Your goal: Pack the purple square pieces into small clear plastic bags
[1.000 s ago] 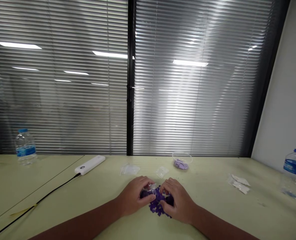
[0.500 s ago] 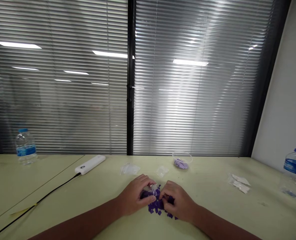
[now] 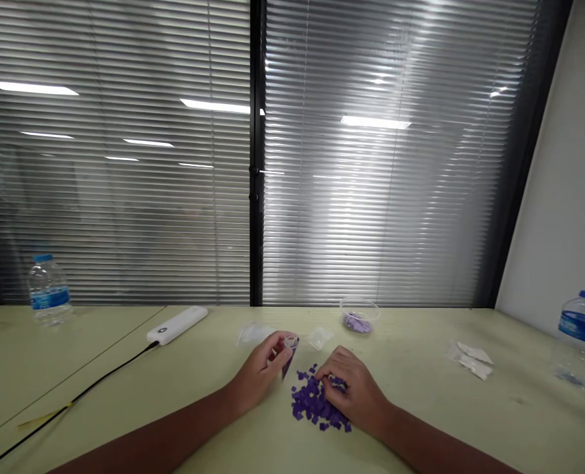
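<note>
A pile of small purple square pieces (image 3: 312,403) lies on the table between my hands. My left hand (image 3: 255,372) is closed around a small clear container (image 3: 291,342) with a round, pale rim and purple showing inside. It is held tilted above the table, to the left of the pile. My right hand (image 3: 350,385) rests at the pile's right edge, fingers curled and pressed together among the pieces. What is between those fingertips is hidden.
Beyond my hands are a clear round tub (image 3: 358,316) of lighter purple pieces and small clear bags (image 3: 319,338). A white power strip (image 3: 178,325) with a black cable lies left. White packets (image 3: 471,359) and a water bottle (image 3: 583,339) are right; another bottle (image 3: 49,293) stands far left.
My left hand has lifted the clear container up and left, away from the pile, and turned it more upright. More of the pile now shows. The right hand stays at the pieces.
</note>
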`<state>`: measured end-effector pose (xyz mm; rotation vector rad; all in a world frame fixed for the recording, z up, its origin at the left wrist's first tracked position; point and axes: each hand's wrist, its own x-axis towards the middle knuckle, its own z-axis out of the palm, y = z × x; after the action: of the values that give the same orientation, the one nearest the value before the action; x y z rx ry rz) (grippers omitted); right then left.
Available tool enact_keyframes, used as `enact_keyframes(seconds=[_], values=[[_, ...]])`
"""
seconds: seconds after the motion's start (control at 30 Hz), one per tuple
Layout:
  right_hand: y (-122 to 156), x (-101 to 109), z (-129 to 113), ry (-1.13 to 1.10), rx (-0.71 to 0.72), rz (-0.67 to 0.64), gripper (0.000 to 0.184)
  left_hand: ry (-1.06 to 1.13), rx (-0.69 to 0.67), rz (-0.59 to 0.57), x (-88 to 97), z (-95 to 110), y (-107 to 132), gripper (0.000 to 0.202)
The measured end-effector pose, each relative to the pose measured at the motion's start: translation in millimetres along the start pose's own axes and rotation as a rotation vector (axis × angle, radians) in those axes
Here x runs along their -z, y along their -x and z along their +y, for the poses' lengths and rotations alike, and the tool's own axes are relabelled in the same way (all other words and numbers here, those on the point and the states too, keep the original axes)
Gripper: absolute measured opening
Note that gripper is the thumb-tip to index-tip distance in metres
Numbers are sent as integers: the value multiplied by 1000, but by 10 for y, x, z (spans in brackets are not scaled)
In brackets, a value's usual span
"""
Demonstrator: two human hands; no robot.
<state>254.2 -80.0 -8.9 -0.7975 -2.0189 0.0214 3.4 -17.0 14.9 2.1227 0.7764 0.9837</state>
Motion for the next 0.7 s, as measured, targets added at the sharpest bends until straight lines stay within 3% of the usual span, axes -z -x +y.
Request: enact_keyframes(seconds=[0.23, 0.37, 0.57, 0.7], values=[[24, 3, -25, 23, -101, -149, 33, -46, 29, -29, -13, -6, 15, 38], [11, 1, -33, 29, -49, -253, 41, -35, 43, -16, -10, -46, 9, 39], [36, -34, 20, 28, -68, -255, 10, -20, -4, -30, 14, -29, 2, 30], [41, -39, 33, 25, -52, -261, 11, -132, -95, -84, 0, 12, 48, 23]])
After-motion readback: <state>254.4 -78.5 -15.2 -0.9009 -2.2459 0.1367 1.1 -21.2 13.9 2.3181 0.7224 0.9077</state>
